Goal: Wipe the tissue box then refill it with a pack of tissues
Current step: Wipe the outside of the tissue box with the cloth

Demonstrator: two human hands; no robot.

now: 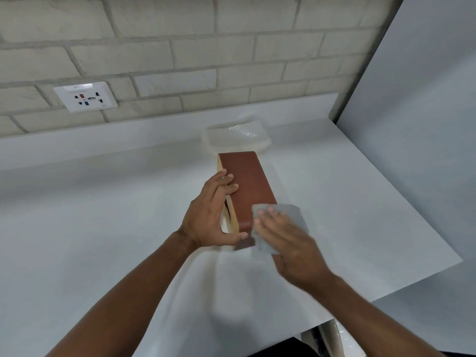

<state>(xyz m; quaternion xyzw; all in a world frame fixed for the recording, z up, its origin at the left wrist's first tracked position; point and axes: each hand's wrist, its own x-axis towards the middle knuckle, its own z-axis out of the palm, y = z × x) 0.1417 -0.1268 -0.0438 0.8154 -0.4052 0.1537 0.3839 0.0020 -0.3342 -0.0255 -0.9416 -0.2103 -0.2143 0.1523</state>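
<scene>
Tissue box [248, 188]: long rectangular shape, reddish-brown matte covering like leather on the broad face, cream-tan on the narrow face turned to the left, where a dark slot shows behind the fingers. It sits at the middle of the white worktop [98, 228], turned on its side and angled away from the person; I cannot tell whether its near end rests on the surface. Left hand [210, 215] grips it, fingers curled over the upper edge and thumb along the near end. Right hand [292, 244], motion-blurred, lies with fingers fairly straight and flat on a pale grey cloth [286, 217], pressing it against the box's near right corner. The cloth is soft and folded, with rounded edges. Pack of tissues [238, 137]: a flat white stack in clear, glossy crinkled film, just behind the box's far end, near the upstand. No readable print on box or pack. The worktop is smooth, matte and seamless. The wall [180, 47] is off-white painted brick with rough faces and recessed joints. It carries a white socket plate [86, 97] at left with a small label on top, too blurred to read. A plain grey-white panel [425, 124] closes the right side.
</scene>
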